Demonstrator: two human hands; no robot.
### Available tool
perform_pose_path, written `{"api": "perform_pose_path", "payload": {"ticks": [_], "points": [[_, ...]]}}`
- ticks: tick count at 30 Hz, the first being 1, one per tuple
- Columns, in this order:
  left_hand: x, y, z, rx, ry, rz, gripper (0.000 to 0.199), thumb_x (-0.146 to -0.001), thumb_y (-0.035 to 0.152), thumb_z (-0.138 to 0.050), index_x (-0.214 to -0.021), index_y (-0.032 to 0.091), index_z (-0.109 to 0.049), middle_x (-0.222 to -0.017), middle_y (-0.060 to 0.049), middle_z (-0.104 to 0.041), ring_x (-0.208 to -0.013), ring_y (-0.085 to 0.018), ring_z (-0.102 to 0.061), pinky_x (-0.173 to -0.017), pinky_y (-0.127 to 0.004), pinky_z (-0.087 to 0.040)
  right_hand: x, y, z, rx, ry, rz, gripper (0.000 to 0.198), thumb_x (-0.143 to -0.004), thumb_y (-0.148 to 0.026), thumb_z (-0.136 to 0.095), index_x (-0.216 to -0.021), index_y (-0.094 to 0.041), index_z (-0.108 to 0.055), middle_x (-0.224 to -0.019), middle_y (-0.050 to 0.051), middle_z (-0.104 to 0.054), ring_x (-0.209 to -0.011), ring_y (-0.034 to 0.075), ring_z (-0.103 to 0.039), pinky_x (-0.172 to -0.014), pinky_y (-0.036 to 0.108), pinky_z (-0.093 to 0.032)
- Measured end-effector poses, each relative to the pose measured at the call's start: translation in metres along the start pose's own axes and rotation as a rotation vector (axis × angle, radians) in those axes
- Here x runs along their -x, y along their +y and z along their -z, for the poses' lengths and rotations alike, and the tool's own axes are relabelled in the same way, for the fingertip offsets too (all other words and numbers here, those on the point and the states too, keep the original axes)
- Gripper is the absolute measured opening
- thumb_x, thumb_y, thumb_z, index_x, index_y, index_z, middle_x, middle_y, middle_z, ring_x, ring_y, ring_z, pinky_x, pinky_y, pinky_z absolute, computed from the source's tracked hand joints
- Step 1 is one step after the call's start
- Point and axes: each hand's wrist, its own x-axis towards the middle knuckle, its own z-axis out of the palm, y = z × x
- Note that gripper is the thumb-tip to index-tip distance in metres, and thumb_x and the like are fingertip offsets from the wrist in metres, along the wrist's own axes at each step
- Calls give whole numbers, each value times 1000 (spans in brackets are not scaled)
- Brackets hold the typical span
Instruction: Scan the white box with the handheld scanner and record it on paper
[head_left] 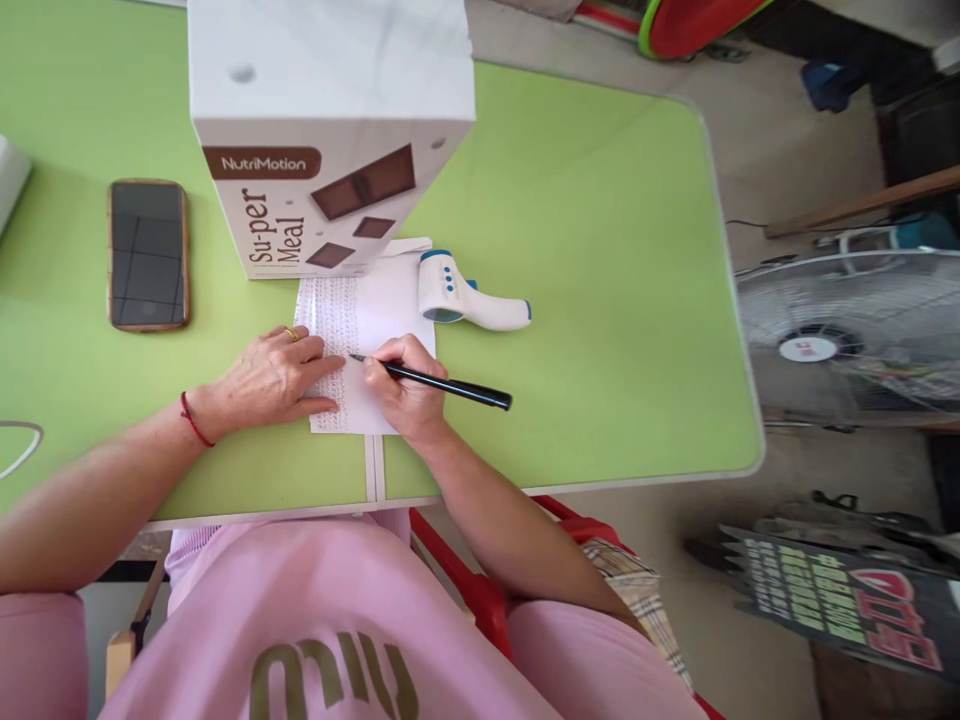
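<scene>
My left hand (277,380) lies flat on the left side of a white sheet of paper (382,310), fingers stretched out over rows of small handwriting. In my right hand (409,390) is a black pen (457,385), pinched near its tip, which points at the paper just right of the written rows. The pen's back end slants out to the right. A white and blue infrared thermometer (472,300) lies at the sheet's upper right edge. The white NutriMotion box (330,100) stands at the top of the sheet and hides part of it.
A smartphone (148,255) with a dark screen lies on the green table (600,280), left of the box. A white cable (22,450) shows at the left edge. Beyond the table's right end stand a fan (825,345) and a dark printed sign (840,600).
</scene>
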Motion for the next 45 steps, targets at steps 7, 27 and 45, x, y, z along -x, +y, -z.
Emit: {"api": "perform_pose_path", "payload": {"ticks": [7,27,45], "points": [[0,0,2,14,40,-6,64,-113,59,-28,-117,11,-71,-87,-9,-65,-73,-25,-59,-70,-38,-48,0,-2,-1,16,-38,-114,18,-87,-33,-61,-73,-25,-52,-60,-6,-55,-50,12,-44,-50,27,-38],[1,0,1,-6,-38,15,58,-111,61,-40,-119,13,-71,-90,-9,-65,-77,-26,-60,-73,-38,-49,0,-1,1,45,-27,-66,19,-87,-32,-62,-72,-25,-52,-60,-6,-55,-50,11,-45,-49,26,-39],[-1,1,3,-38,-100,39,52,-108,60,-51,-122,13,-70,-92,-10,-66,-80,-27,-60,-76,-39,-49,-1,1,2,25,-52,-76,18,-87,-31,-61,-75,-26,-49,-61,-6,-53,-52,13,-45,-51,27,-40]]}}
